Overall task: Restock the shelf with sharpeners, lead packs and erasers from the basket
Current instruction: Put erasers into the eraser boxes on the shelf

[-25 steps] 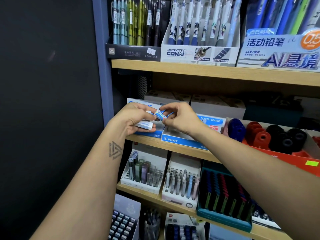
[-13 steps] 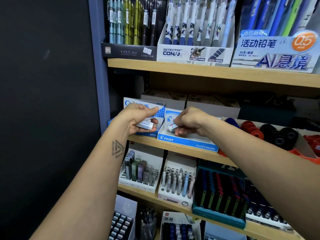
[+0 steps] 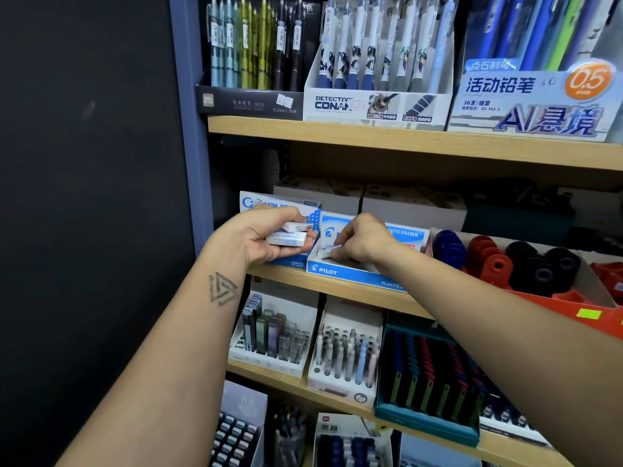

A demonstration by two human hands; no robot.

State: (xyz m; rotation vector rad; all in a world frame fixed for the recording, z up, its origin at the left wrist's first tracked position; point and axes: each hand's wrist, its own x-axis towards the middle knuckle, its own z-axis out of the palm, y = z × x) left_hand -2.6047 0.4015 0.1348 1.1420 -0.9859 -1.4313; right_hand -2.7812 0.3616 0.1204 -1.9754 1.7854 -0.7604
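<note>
My left hand (image 3: 261,237) holds two white Campus erasers (image 3: 288,238), stacked, in front of the blue Campus eraser box (image 3: 266,203) on the middle shelf. My right hand (image 3: 362,241) pinches one small white eraser (image 3: 327,251) and holds it low inside the blue and white Pilot plastic eraser box (image 3: 340,273), near its left front corner. The basket is out of view.
Round sharpeners in blue, red and black fill a red tray (image 3: 546,298) to the right. Lead packs (image 3: 269,335) and a teal display (image 3: 428,423) stand on the shelf below. Pen boxes (image 3: 374,106) line the top shelf. A dark wall (image 3: 84,197) is at left.
My right hand took one eraser from my left hand, moved it down and right, and lowered it into the Pilot box. My left hand stayed in place with the remaining erasers.
</note>
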